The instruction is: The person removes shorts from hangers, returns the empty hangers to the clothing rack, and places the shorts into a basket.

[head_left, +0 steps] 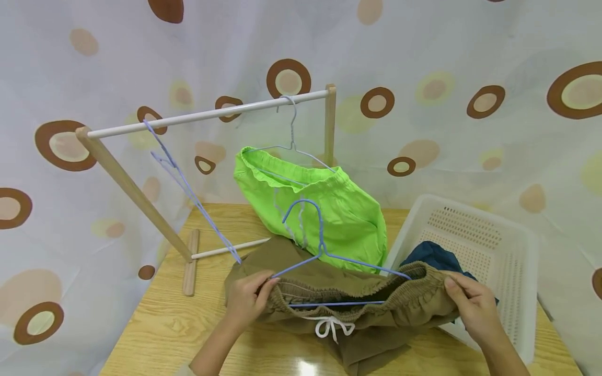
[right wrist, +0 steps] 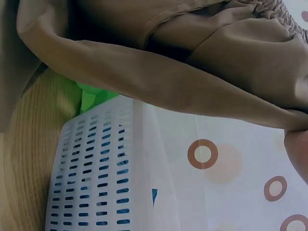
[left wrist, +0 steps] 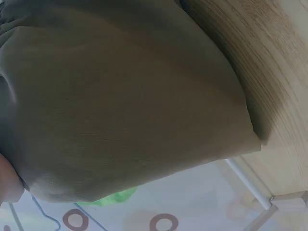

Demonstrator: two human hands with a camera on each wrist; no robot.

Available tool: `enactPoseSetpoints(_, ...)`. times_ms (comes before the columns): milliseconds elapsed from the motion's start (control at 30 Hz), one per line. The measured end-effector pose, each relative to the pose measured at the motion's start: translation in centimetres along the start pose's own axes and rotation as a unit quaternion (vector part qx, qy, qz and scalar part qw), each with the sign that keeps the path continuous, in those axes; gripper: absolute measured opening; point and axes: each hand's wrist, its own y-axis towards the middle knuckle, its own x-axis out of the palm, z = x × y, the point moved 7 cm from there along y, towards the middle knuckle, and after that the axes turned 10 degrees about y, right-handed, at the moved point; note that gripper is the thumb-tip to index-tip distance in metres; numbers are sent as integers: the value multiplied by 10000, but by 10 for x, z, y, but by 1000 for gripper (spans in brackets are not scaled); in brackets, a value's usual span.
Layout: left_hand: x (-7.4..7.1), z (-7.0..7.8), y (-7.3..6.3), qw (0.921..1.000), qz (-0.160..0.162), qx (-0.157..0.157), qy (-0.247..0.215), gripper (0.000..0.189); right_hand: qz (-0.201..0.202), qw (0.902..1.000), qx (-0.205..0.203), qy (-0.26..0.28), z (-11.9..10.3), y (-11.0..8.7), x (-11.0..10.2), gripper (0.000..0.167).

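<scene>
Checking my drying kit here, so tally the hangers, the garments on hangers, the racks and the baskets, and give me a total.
Hangers: 3 (blue hanger, grey hanger, lilac hanger)
Garments on hangers: 2 (green garment, brown garment)
Racks: 1 (wood-and-white rack)
Baskets: 1 (white basket)
Total: 7

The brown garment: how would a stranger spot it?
Find the wooden table, then the left hand and right hand. They hold the brown garment between them. Dull brown with a white bow, it differs from the bright green garment behind.
</scene>
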Motion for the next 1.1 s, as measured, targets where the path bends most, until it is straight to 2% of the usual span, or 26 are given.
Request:
enactPoseSetpoints(233,-13,-8,-6,9997,196,-122,-24,41,370,9990,-263,42,-8,-2,-11,38)
enactPoseSetpoints(333,-18,-9,-9,9995,275,-97,-124,40,853,9958,-155,-277,-8,-6,-17,38)
enactPoseSetpoints(400,-21,-9,-10,9992,346,-88,-167,40,1274,9903,-11,-564,-8,-9,-23,40)
enactPoseSetpoints(500,-24,-11,-13,9987,440,-145,-192,40,1636,9817,254,-941,-5,-17,-30,41)
enactPoseSetpoints(667,-27,-14,-13,9958,596,-377,-576,37,1498,9780,481,-1373,2,-29,-31,42)
enactPoseSetpoints(800,-30,-13,-9,9933,756,-307,-812,34,1258,9795,489,-1495,11,-37,-26,45)
enactPoseSetpoints(900,-32,-10,-5,9925,760,-264,-918,33,1166,9815,410,-1462,18,-42,-20,47)
enactPoseSetpoints(1100,-33,-7,0,9925,628,-272,-1009,31,1101,9693,426,-2156,29,-48,-5,40)
